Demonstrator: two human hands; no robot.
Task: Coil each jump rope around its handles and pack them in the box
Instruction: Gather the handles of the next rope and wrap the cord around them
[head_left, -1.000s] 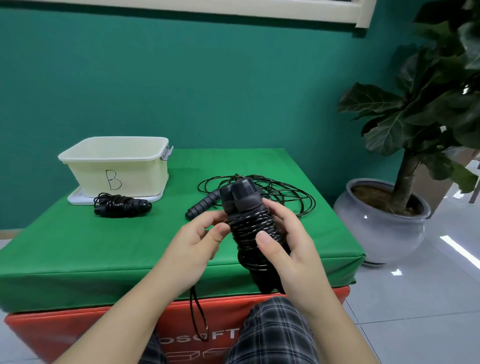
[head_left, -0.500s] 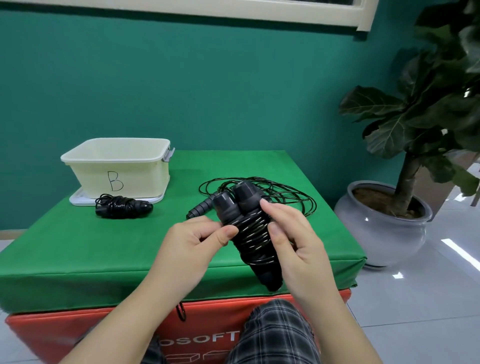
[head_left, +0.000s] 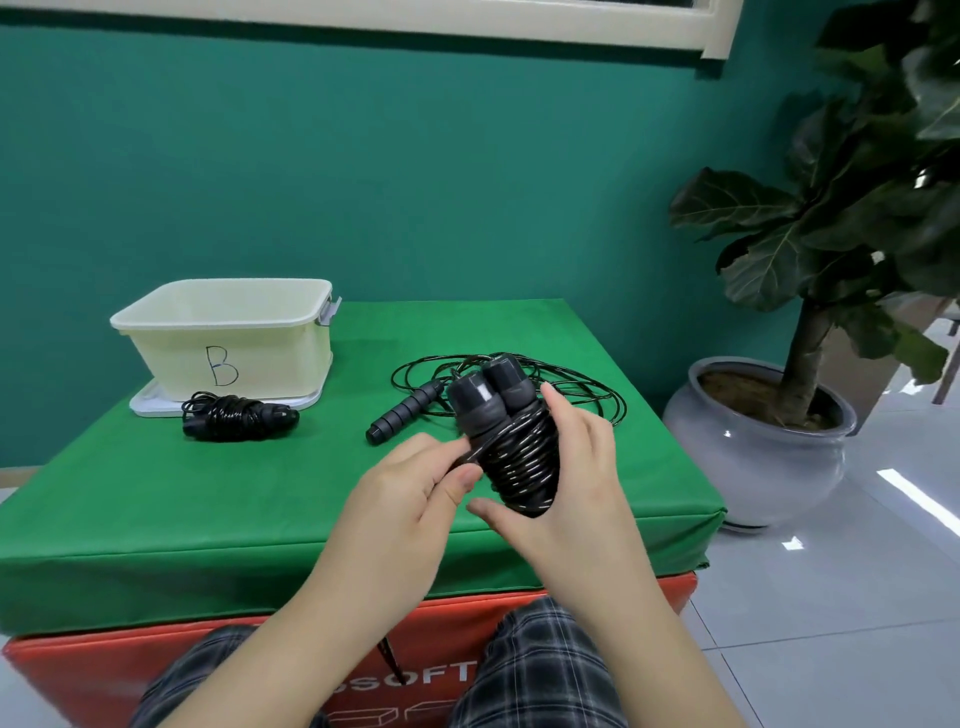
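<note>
Black cord was wound tight round two handles held side by side, and this bundle (head_left: 511, 441) sat at centre frame, lifted above the green mat (head_left: 218, 499). The right hand (head_left: 566, 483) gripped it from the right, fingers curled over the coils and thumb beneath. The left hand (head_left: 410, 493) pinched the free end of the cord between thumb and forefinger, just left of the bundle; a short black tail (head_left: 390, 665) hung low in the frame between the forearms.

The step in hand looked like finishing the wrap. To do it well, the last length should be pulled snug, laid beside the earlier turns rather than across them, and tucked under a coil so that it cannot spring loose. The right hand's grip should not slacken until the end is locked, since stiff cord of this kind tends to unwind.

Behind the bundle, at centre right, a loose rope (head_left: 519, 379) lay in open loops on the mat with one handle (head_left: 402, 413) pointing lower left, not yet coiled. At centre left a coiled rope (head_left: 236, 417) lay on the mat just in front of the box (head_left: 223, 332), outside it. The cream box, marked B, stood on its lid (head_left: 150, 408) in the left middle of the frame, and what showed of its inside held nothing; the floor of it was hidden by the near wall. By my reading none had been packed yet.

A potted plant (head_left: 810, 291) stood on the tiles at right.
</note>
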